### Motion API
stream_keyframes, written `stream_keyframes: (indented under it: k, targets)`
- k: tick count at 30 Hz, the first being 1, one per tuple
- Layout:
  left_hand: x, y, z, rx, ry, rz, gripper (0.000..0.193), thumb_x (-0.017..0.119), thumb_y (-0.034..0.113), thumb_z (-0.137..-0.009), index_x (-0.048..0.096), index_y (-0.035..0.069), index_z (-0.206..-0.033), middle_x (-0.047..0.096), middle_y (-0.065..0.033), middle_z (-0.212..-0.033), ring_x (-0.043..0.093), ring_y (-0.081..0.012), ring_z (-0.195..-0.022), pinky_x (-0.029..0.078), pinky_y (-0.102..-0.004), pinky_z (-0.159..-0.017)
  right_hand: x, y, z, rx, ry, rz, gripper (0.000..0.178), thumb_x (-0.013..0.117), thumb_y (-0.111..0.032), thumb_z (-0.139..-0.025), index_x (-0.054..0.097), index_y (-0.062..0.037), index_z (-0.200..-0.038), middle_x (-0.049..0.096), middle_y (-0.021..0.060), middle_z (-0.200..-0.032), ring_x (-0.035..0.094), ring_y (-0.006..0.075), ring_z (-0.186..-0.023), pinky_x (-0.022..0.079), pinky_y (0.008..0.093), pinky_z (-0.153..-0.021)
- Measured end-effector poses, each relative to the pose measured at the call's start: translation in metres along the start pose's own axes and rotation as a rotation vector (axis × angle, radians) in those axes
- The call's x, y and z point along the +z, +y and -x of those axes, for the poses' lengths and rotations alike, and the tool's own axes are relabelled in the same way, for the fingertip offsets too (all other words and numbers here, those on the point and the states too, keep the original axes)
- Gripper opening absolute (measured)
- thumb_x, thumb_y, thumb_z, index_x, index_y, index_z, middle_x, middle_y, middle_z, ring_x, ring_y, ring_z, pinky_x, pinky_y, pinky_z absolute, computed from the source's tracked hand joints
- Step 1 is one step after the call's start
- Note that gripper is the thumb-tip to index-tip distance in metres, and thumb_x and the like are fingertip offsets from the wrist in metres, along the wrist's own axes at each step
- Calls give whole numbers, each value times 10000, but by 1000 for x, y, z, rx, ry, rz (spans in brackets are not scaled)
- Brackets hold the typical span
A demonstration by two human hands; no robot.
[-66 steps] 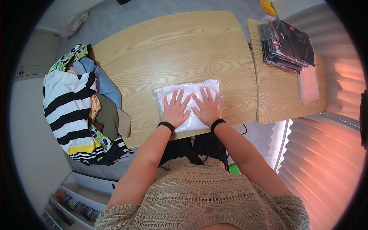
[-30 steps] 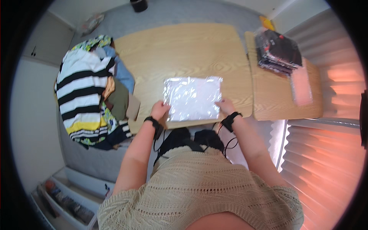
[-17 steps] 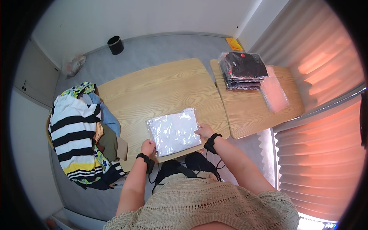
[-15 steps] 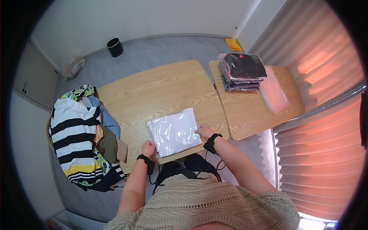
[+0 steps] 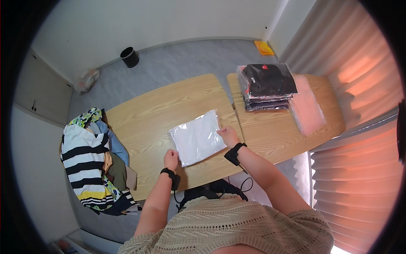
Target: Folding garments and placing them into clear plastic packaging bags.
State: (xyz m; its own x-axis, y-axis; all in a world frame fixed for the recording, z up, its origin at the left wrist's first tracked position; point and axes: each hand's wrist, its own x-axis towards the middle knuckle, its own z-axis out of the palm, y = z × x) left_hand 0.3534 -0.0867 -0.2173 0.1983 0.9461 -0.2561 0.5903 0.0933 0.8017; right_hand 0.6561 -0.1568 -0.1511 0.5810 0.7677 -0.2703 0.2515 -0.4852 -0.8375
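Note:
A folded white garment in a clear plastic bag [image 5: 197,137] lies on the wooden table in front of me, its glossy film catching the light. My left hand [image 5: 171,159] is closed at the bag's near left corner. At the right edge, my right hand [image 5: 229,136] pinches the plastic between thumb and fingers. Both wrists wear black straps with small boxes.
A pile of clothes [image 5: 86,156] with a striped top covers the table's left end. On the right-hand table [image 5: 270,137] stand a stack of bagged dark garments [image 5: 270,80] and pinkish clear plastic bags [image 5: 308,106]. A black bin [image 5: 129,57] stands on the floor beyond.
The bagged white garment has shifted away from me on the table, with both hands moving along at its edges. My view has tilted slightly.

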Motion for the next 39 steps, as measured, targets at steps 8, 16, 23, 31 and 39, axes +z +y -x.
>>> stream_keyframes:
  k: [8,16,23,31,39]
  targets:
    - [20,132,-34,162,90,213,100,574,92,-891,552,10,-840,565,-20,-685,513,-87,-608,436,-251,-552,-88,-61,-22,-225,154,-207,227,690,-153,-810,546,17,-769,588,102,-676,564,182,-638,451,310,-600]
    - [66,318,-19,378,-68,569,74,574,71,-896,577,12,-942,591,-11,-792,528,-70,-691,443,-210,-617,-251,-108,-11,-268,438,-275,110,617,-98,-876,552,-9,-872,522,-15,-738,463,55,-670,389,205,-599]
    - [173,386,-67,494,-93,545,133,605,127,-880,589,-5,-875,595,-50,-761,547,-110,-639,458,-259,-585,-341,-83,-92,-316,571,-347,124,614,-106,-880,576,9,-909,559,-2,-768,475,49,-678,387,192,-590]
    - [228,358,-110,574,-145,-166,184,626,145,-819,564,-26,-787,576,-192,-805,553,-351,-723,441,-417,-646,-334,10,-178,-127,684,18,192,644,-183,-840,606,5,-845,610,92,-692,563,175,-638,459,311,-607]
    - [236,372,-118,509,-35,-193,232,622,237,-836,577,16,-788,581,-161,-857,541,-342,-858,434,-441,-761,-338,11,-184,-131,786,219,221,629,-211,-857,599,5,-893,624,101,-725,580,187,-645,458,313,-601]
